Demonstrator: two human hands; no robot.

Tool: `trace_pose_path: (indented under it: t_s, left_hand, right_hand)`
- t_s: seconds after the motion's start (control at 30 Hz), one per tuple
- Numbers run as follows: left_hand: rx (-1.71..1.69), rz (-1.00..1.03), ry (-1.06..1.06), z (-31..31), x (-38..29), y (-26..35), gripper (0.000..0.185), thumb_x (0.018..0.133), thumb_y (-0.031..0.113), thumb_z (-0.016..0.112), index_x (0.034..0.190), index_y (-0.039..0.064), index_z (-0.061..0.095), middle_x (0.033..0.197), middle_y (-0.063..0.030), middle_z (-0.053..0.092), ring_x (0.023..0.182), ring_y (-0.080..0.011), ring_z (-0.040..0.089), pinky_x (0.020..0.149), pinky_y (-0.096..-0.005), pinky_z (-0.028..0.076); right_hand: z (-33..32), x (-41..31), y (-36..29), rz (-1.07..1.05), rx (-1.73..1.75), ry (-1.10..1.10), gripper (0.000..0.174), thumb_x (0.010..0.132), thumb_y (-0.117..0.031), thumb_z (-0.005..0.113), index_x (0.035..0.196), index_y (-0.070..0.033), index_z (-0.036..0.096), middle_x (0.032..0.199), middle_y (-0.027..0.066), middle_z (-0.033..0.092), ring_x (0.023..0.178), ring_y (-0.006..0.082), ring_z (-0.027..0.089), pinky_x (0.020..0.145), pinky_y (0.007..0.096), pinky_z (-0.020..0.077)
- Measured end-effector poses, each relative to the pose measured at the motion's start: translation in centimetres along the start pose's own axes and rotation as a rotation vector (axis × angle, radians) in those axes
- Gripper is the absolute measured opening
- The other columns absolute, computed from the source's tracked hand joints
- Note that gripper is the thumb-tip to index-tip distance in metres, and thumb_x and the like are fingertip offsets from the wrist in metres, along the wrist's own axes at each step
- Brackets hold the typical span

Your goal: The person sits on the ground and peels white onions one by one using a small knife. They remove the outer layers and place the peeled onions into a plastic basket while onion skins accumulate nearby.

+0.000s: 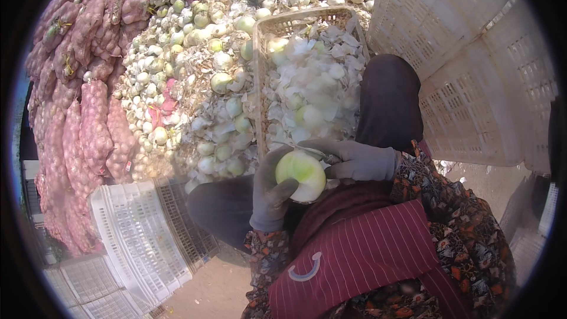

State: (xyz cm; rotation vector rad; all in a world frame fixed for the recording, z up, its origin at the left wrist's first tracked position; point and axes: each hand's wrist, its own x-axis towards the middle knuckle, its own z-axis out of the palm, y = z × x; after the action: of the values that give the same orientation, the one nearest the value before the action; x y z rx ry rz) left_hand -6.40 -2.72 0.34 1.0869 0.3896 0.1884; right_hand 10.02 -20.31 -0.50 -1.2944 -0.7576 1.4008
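Observation:
My left hand (pixel 273 188), in a grey glove, is closed round a peeled pale green onion (pixel 301 176), with the thumb across its front. My right hand (pixel 354 158), gloved too, is at the onion's upper right. Its fingers are closed on a small knife, whose thin blade (pixel 312 150) lies along the top of the onion; the handle is mostly hidden in the glove. Just beyond both hands stands a plastic crate (pixel 260 97) holding loose papery skins and several onions.
Loose onions (pixel 221 82) and skins are heaped left of the crate. Pink mesh sacks of onions (pixel 95 128) are piled at the far left. White plastic crates (pixel 137 226) stand at the lower left, and tall stacked crates (pixel 469 71) rise close on the right.

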Motion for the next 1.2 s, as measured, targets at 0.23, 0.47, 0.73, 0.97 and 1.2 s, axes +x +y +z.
trace_pose_path:
  t_s: [0.23,0.47,0.73,0.97,1.2]
  left_hand:
    - [-0.305,0.085,0.036,0.6,0.0,-1.3,0.072,0.087,0.035,0.075,0.145,0.006,0.044,0.133,-0.0221,0.059,0.117,-0.0369,0.063,0.096,-0.0504,0.056]
    - [0.007,0.177,0.146,0.5,1.4,-2.0,0.068,0.09,0.013,0.072,0.149,0.003,0.04,0.141,-0.0181,0.054,0.125,-0.0281,0.059,0.1,-0.0373,0.052]
    - [-0.082,-0.067,0.072,2.7,0.5,-1.4,0.092,0.082,0.01,0.069,0.159,0.007,0.017,0.145,-0.0161,0.043,0.131,-0.0284,0.049,0.109,-0.0408,0.044]
    - [0.034,-0.019,0.131,3.0,0.0,-0.7,0.093,0.076,0.009,0.074,0.155,0.001,0.024,0.137,-0.0171,0.05,0.126,-0.0276,0.054,0.106,-0.0394,0.047]
    - [0.059,0.081,0.131,2.4,-0.5,-0.5,0.092,0.074,0.01,0.078,0.15,-0.002,0.029,0.134,-0.0168,0.052,0.12,-0.0266,0.059,0.101,-0.0371,0.051]
  right_hand:
    - [-0.1,1.2,2.0,0.038,-0.186,0.315,0.076,0.092,-0.014,0.058,0.159,-0.01,0.023,0.093,0.009,0.062,0.064,0.014,0.059,0.058,0.0295,0.0489]
    - [1.0,-1.1,-0.1,0.077,0.128,0.263,0.059,0.099,-0.024,0.059,0.15,-0.003,0.038,0.084,0.0043,0.063,0.062,0.008,0.057,0.055,0.0251,0.0465]
    - [2.1,-0.3,1.4,-0.472,-0.546,0.449,0.063,0.096,-0.023,0.063,0.149,-0.001,0.038,0.106,0.0187,0.068,0.09,0.0308,0.07,0.079,0.0405,0.0548]
    - [1.6,-1.0,1.1,-0.259,-0.745,0.268,0.078,0.081,-0.009,0.07,0.151,-0.001,0.036,0.127,0.0282,0.06,0.108,0.0423,0.064,0.091,0.0441,0.0542]
    - [1.3,0.3,0.9,-0.311,-0.827,0.294,0.075,0.084,-0.011,0.067,0.152,-0.006,0.035,0.113,0.0262,0.064,0.099,0.0422,0.067,0.084,0.0468,0.0549]
